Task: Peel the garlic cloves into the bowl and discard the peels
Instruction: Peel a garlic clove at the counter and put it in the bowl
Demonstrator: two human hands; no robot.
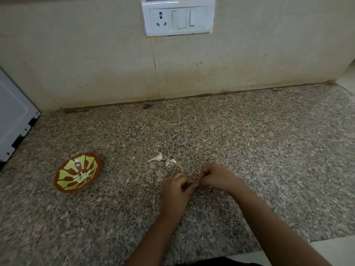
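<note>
A red and green patterned bowl sits on the granite counter at the left, with several peeled garlic cloves inside. My left hand and my right hand meet fingertip to fingertip just above the counter, right of the bowl. Their curled fingers pinch something small between them, probably a garlic clove, which is almost wholly hidden. Two white pieces, garlic cloves or peels, lie on the counter just beyond my hands, the second one to the right of the first.
The speckled granite counter runs back to a beige tiled wall with a white socket and switch plate. A white appliance stands at the far left. The counter's front edge is near my forearms.
</note>
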